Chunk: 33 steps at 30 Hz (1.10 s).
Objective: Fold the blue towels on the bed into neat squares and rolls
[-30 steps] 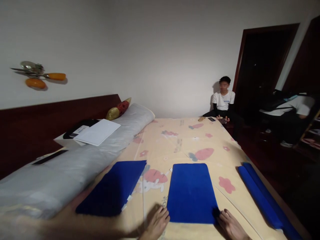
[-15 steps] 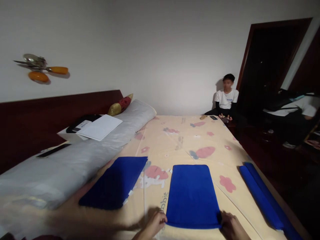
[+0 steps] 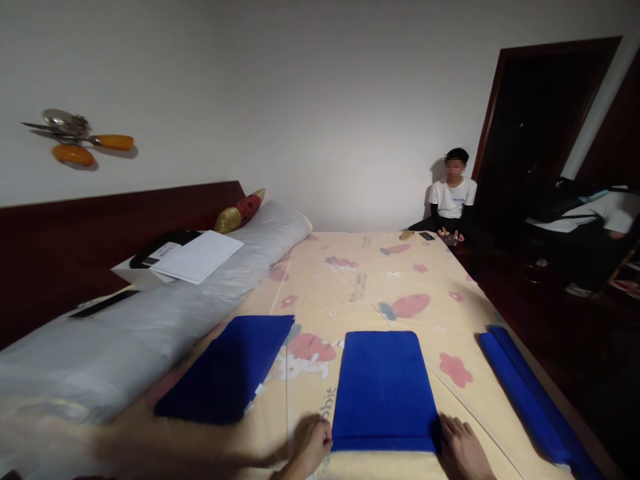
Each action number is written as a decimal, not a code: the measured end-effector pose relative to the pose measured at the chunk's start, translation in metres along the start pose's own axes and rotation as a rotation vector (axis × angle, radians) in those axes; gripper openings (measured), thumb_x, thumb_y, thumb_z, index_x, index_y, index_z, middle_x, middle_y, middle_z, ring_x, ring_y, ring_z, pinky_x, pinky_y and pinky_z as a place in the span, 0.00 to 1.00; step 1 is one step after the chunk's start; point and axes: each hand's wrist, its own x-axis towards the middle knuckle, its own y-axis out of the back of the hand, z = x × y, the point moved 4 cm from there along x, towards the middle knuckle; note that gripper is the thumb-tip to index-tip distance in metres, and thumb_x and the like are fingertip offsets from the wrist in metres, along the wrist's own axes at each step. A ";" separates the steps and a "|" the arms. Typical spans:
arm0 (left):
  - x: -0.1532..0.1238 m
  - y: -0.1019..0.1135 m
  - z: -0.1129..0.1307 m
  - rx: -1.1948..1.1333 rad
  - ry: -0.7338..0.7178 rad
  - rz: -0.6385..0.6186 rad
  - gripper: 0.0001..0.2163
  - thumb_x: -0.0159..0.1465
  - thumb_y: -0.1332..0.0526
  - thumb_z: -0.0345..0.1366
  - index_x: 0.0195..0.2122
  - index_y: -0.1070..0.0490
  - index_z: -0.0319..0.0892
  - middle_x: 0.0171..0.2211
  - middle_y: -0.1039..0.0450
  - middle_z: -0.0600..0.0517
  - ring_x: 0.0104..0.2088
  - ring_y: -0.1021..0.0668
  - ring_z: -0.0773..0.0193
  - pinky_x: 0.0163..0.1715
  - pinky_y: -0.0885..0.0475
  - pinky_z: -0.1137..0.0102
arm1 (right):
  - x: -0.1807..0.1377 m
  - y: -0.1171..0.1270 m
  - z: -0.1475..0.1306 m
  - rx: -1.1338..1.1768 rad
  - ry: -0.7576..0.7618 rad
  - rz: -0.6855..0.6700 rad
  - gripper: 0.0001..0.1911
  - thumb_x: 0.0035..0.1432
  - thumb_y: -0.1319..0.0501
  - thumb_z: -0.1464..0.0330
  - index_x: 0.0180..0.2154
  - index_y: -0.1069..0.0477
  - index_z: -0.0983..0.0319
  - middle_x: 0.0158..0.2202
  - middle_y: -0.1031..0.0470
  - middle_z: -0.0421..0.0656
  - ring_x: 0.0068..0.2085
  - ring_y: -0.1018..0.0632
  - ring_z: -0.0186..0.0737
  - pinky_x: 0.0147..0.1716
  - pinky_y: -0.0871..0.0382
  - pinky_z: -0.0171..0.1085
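A blue towel point(image 3: 385, 387) lies flat on the bed before me, a narrow strip turned up along its near edge. At its near left corner my left hand point(image 3: 316, 443) is closed, pinching the cloth. My right hand point(image 3: 463, 443) is at the near right corner, fingers bent over the edge and closed on it; the fingertips are partly in shadow. A second blue towel point(image 3: 225, 370), with white tags on its edge, lies flat to the left. Two rolled blue towels point(image 3: 525, 393) rest side by side along the bed's right edge.
The bed has a patterned yellow sheet point(image 3: 350, 287). A long grey bolster point(image 3: 165, 333) runs along the dark headboard point(image 3: 75, 227), with a white board point(image 3: 200, 257) on it. A person point(image 3: 454, 197) sits by the far right corner; another person point(image 3: 585, 220) bends over at right.
The towel's near edge has been turned up into a narrow, flat fold. Both hands stay at its near corners, the right one lying a little flatter. The other towels have not moved.
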 end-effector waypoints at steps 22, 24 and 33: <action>-0.009 -0.018 0.046 0.424 -0.394 0.052 0.11 0.69 0.49 0.37 0.42 0.27 0.45 0.41 0.24 0.49 0.47 0.26 0.55 0.56 0.40 0.53 | 0.033 -0.044 -0.183 0.086 0.582 0.277 0.28 0.67 0.52 0.70 0.67 0.51 0.59 0.49 0.23 0.40 0.49 0.22 0.36 0.44 0.29 0.30; -0.010 -0.015 0.043 0.419 -0.396 0.045 0.11 0.69 0.49 0.37 0.42 0.27 0.46 0.41 0.24 0.49 0.47 0.26 0.54 0.56 0.40 0.54 | 0.037 -0.049 -0.189 0.086 0.599 0.282 0.29 0.67 0.51 0.70 0.67 0.53 0.61 0.50 0.24 0.41 0.50 0.22 0.36 0.45 0.28 0.30; -0.016 -0.007 0.030 0.340 -0.418 -0.006 0.09 0.69 0.48 0.38 0.42 0.30 0.47 0.42 0.26 0.52 0.49 0.28 0.56 0.58 0.43 0.53 | 0.006 0.026 -0.062 0.029 0.729 -0.041 0.30 0.68 0.49 0.61 0.67 0.53 0.62 0.60 0.34 0.42 0.58 0.29 0.35 0.54 0.33 0.30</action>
